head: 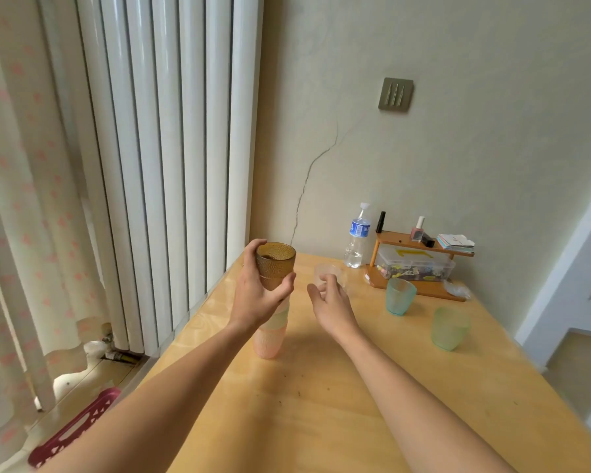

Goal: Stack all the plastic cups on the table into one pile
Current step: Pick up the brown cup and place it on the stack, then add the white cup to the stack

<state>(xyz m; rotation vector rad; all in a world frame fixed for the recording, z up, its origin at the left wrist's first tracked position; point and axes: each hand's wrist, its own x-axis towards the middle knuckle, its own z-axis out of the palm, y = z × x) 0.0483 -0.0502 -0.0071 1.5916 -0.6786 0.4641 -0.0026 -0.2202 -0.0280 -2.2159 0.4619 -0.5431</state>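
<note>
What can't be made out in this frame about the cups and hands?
- Head view: the left hand covers the middle of the stack, so its cup count is unclear.
- The right hand partly hides the clear cup; contact can't be confirmed.
- Storage box contents are too small to identify.

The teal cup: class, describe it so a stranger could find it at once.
Start at the wooden shelf rack against the far wall. Directly before it on the table stands the teal cup, alone and upright. It is bluer than the pale green cup nearer the right edge.
</note>
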